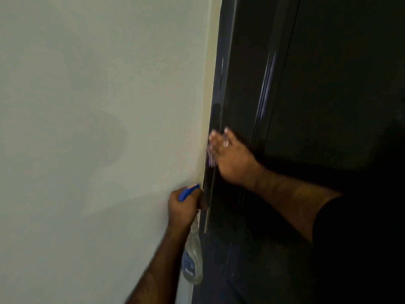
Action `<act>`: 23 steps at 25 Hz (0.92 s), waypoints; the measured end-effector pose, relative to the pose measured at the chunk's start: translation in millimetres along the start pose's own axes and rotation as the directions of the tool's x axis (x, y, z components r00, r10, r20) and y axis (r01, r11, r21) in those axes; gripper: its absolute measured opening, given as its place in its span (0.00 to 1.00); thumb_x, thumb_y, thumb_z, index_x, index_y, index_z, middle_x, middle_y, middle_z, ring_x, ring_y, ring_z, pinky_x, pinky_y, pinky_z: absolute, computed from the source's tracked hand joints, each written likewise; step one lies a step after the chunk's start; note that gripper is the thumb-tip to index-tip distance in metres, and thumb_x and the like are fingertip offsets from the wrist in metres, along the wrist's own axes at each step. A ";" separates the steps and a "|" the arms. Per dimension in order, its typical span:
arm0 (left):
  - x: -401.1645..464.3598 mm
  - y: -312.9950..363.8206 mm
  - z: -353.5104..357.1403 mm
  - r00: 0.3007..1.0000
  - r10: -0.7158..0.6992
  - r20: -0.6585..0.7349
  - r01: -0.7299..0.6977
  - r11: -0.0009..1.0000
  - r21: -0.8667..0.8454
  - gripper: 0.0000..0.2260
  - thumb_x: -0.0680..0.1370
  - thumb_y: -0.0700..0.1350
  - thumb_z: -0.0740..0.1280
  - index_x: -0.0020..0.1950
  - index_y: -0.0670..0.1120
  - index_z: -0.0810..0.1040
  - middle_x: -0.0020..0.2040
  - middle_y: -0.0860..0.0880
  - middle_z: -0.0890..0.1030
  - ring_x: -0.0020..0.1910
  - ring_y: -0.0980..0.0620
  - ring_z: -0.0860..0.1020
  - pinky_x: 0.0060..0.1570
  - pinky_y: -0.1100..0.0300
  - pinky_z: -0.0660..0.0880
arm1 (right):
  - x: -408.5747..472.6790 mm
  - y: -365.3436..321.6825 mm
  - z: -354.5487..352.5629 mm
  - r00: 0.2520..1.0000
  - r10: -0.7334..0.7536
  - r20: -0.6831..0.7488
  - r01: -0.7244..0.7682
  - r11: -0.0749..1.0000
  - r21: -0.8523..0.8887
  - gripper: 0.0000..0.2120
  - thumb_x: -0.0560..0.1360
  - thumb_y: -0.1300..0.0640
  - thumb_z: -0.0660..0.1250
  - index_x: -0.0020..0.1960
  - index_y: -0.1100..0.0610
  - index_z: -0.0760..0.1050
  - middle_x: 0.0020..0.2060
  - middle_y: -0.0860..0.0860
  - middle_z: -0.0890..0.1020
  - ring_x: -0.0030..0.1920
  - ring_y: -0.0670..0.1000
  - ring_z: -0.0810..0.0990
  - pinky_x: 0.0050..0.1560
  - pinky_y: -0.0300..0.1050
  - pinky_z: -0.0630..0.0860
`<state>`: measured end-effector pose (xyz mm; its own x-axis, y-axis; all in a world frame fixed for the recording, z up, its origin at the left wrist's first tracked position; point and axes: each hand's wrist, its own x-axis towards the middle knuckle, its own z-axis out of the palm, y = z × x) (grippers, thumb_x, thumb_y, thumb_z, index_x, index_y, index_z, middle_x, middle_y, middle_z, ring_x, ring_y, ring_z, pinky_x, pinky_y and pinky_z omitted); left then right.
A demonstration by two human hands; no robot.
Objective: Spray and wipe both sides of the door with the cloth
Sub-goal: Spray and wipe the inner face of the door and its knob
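A dark door fills the right half of the view, its narrow edge facing me beside the wall. My right hand lies against the door near that edge, fingers stretched out and blurred by motion. A pale, lilac-tinted cloth shows as a sliver under the fingertips. Lower down, my left hand grips the neck of a clear spray bottle with a blue trigger head. The nozzle is close to the door edge, and the bottle body hangs below the hand.
A plain pale wall covers the left half, ending in a cream corner strip against the door. Vertical mouldings run down the door's face. The area beyond the door at the right is very dark.
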<state>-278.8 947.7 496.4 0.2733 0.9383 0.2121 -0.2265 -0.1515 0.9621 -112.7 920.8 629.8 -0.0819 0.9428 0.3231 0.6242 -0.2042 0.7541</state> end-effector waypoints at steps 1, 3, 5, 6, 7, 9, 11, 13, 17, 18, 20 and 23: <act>-1.4 0.1 -0.6 1.000 0.001 0.001 -0.001 1.000 0.002 0.13 0.78 0.41 0.70 0.44 0.30 0.80 0.39 0.26 0.78 0.34 0.39 0.79 0.33 0.55 0.77 | 5.2 26.5 -21.4 0.998 0.059 -0.018 -0.060 0.995 -0.078 0.35 0.86 0.46 0.54 0.87 0.60 0.48 0.86 0.62 0.47 0.87 0.63 0.42 0.85 0.67 0.39; -2.8 2.8 0.2 1.000 -0.003 -0.004 0.003 1.000 0.004 0.12 0.79 0.42 0.70 0.47 0.32 0.82 0.40 0.28 0.80 0.36 0.34 0.80 0.35 0.56 0.79 | 10.0 50.1 -39.9 0.976 0.214 -0.030 -0.215 0.961 -0.173 0.39 0.85 0.44 0.54 0.87 0.61 0.43 0.86 0.63 0.42 0.86 0.64 0.39 0.84 0.67 0.39; -4.3 3.0 0.2 1.000 0.012 0.013 -0.011 1.000 -0.007 0.12 0.80 0.42 0.70 0.45 0.32 0.82 0.38 0.30 0.80 0.37 0.31 0.80 0.36 0.55 0.80 | 5.3 23.6 -16.1 0.968 0.251 -0.008 -0.250 0.960 -0.127 0.36 0.85 0.48 0.50 0.86 0.62 0.42 0.86 0.65 0.43 0.86 0.65 0.40 0.85 0.66 0.41; -6.0 2.6 -0.6 0.999 0.018 0.026 -0.017 1.000 -0.008 0.12 0.80 0.41 0.70 0.43 0.32 0.81 0.37 0.30 0.80 0.37 0.31 0.80 0.36 0.55 0.80 | -6.5 -4.0 4.7 0.973 0.231 0.020 -0.230 0.972 -0.039 0.34 0.85 0.51 0.48 0.86 0.62 0.43 0.86 0.65 0.46 0.86 0.64 0.42 0.85 0.65 0.42; -8.1 1.3 -1.3 0.999 0.018 0.040 -0.018 1.000 0.001 0.13 0.80 0.41 0.70 0.41 0.32 0.80 0.37 0.30 0.79 0.36 0.31 0.80 0.36 0.56 0.80 | -25.2 -32.2 27.9 0.982 0.186 0.035 -0.187 0.982 0.024 0.33 0.85 0.52 0.45 0.87 0.62 0.44 0.86 0.64 0.49 0.87 0.63 0.44 0.86 0.64 0.42; -13.1 -5.5 -6.1 0.999 -0.005 0.047 0.005 1.000 0.002 0.13 0.80 0.40 0.69 0.39 0.33 0.80 0.36 0.32 0.80 0.34 0.36 0.80 0.35 0.57 0.79 | -75.2 -95.9 69.7 0.992 -0.029 0.126 0.024 0.999 0.045 0.34 0.86 0.46 0.49 0.86 0.63 0.47 0.85 0.66 0.49 0.86 0.66 0.45 0.85 0.67 0.43; -18.5 -10.9 -9.6 0.999 -0.035 0.033 0.036 0.999 -0.014 0.13 0.80 0.40 0.70 0.39 0.33 0.80 0.34 0.33 0.80 0.33 0.41 0.79 0.37 0.55 0.80 | -119.4 -134.3 87.6 0.940 -0.214 0.265 0.223 0.975 -0.005 0.39 0.85 0.41 0.55 0.86 0.64 0.48 0.84 0.68 0.46 0.85 0.69 0.43 0.83 0.72 0.39; -20.4 -12.7 -10.3 0.997 -0.066 0.031 0.066 0.998 -0.008 0.12 0.80 0.40 0.70 0.39 0.34 0.81 0.32 0.38 0.81 0.32 0.43 0.79 0.37 0.54 0.80 | -132.0 -129.2 87.2 0.919 -0.263 0.293 0.286 0.958 -0.037 0.37 0.86 0.43 0.56 0.86 0.64 0.51 0.85 0.66 0.47 0.86 0.67 0.43 0.81 0.72 0.33; -24.1 -4.7 0.8 0.996 -0.064 0.062 0.063 0.998 0.015 0.10 0.79 0.37 0.70 0.40 0.34 0.81 0.33 0.37 0.81 0.31 0.46 0.79 0.34 0.60 0.79 | -73.7 -49.8 34.1 0.997 0.072 0.029 -0.074 0.995 0.067 0.32 0.87 0.52 0.51 0.86 0.62 0.45 0.86 0.64 0.46 0.86 0.64 0.43 0.85 0.69 0.42; -25.8 -2.7 6.1 0.996 -0.048 0.077 0.047 0.999 0.015 0.09 0.78 0.37 0.70 0.40 0.32 0.81 0.33 0.35 0.80 0.31 0.45 0.79 0.34 0.59 0.79 | -64.2 -38.3 26.4 0.991 0.136 -0.020 -0.132 0.984 0.120 0.32 0.86 0.53 0.51 0.86 0.63 0.44 0.86 0.64 0.46 0.87 0.63 0.43 0.85 0.67 0.42; -32.4 -2.7 16.3 0.993 -0.016 0.116 0.016 1.000 0.003 0.10 0.79 0.36 0.69 0.40 0.31 0.81 0.33 0.34 0.79 0.31 0.44 0.79 0.34 0.57 0.79 | -76.9 -45.2 35.7 0.981 0.171 -0.087 -0.152 0.969 0.196 0.33 0.85 0.56 0.53 0.85 0.65 0.45 0.86 0.65 0.49 0.87 0.64 0.45 0.85 0.66 0.44; -45.1 -11.8 25.5 0.985 0.008 0.173 -0.001 0.999 -0.043 0.09 0.81 0.35 0.67 0.43 0.35 0.84 0.33 0.37 0.80 0.32 0.44 0.80 0.38 0.54 0.81 | -146.2 -87.4 64.2 0.989 0.141 -0.052 -0.135 0.985 0.112 0.34 0.83 0.57 0.53 0.85 0.68 0.49 0.86 0.65 0.51 0.86 0.65 0.47 0.86 0.65 0.44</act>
<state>-264.6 899.2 479.8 0.4290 0.8690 0.2467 -0.2671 -0.1388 0.9536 -105.4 817.7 480.0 -0.0335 0.8894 0.4558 0.7128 -0.2984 0.6347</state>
